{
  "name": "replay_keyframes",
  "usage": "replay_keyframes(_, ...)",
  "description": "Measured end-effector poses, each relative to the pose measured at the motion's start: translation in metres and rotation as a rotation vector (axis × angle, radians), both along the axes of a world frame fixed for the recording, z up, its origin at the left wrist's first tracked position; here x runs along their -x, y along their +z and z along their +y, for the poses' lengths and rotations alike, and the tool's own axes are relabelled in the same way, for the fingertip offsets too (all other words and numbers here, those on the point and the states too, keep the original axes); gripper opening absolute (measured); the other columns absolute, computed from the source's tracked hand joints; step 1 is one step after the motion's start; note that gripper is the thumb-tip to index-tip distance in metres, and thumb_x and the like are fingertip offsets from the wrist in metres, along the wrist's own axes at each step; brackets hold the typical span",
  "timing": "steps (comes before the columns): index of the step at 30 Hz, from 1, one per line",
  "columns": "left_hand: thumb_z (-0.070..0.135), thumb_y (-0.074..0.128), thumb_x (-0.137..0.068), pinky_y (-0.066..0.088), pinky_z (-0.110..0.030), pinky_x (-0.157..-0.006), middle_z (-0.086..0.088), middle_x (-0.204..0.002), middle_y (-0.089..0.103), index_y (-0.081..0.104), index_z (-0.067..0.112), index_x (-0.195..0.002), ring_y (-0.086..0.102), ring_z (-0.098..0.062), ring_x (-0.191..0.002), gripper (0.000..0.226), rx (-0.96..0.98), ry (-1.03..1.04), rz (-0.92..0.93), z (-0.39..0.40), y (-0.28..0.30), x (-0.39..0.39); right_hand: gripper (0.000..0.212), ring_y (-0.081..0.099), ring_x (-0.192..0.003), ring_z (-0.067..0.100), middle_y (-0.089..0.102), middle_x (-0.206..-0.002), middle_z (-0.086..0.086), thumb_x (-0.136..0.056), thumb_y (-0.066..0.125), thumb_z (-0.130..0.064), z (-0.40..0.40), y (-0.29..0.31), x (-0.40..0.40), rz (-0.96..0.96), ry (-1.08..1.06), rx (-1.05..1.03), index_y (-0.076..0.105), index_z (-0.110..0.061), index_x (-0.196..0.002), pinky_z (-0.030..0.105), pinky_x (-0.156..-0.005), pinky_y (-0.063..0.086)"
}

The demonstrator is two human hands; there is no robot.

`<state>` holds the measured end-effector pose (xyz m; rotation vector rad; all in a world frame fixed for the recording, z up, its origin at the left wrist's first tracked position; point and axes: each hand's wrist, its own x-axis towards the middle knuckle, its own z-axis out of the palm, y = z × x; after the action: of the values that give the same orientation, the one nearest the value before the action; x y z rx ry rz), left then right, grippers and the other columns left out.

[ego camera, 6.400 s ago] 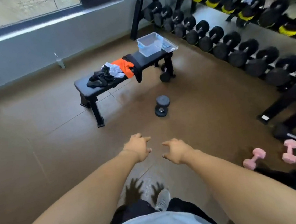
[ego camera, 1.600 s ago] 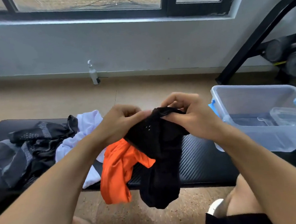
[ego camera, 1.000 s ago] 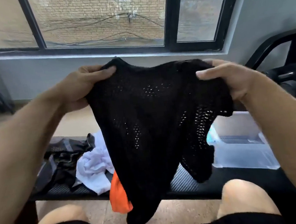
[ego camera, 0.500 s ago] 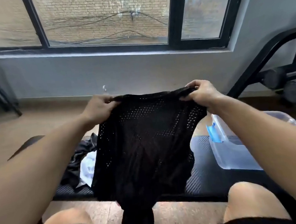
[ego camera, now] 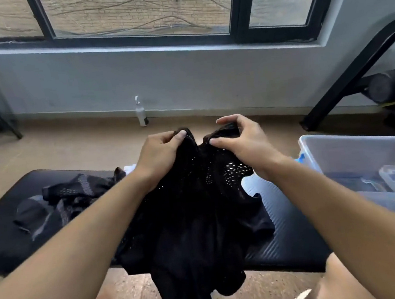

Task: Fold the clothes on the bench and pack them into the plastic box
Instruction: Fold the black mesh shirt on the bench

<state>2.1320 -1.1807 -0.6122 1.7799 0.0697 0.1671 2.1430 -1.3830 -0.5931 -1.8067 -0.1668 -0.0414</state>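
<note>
Spanning tan floor (ego camera: 70, 150), black bench (ego camera: 285, 225), window (ego camera: 143, 11)

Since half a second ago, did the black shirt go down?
Yes. The black mesh shirt sank: its top edge sits nearer the bench, and both hands pinching it have come closer together.

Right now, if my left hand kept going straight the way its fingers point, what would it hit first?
Your left hand points across at your right hand, so probably that hand, through the bunched black mesh garment both grip.
</note>
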Motion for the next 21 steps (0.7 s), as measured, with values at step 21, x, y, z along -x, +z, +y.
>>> replay_keyframes(21,0.012,0.080,-0.079,0.034,-0.019,-0.056,0.014,-0.054,0.050,0.065,0.018,-0.076,0.043,0.000,-0.050,0.016,-0.511,-0.300,0.209,0.017,-0.055,0.003,0.016,0.065,-0.077,0.015,0.070,-0.083,0.002,-0.090,0.066,-0.007,-0.016,-0.050,-0.023,0.040,-0.311,-0.218,0.068,-0.021,-0.084,0.038,-0.076,0.057)
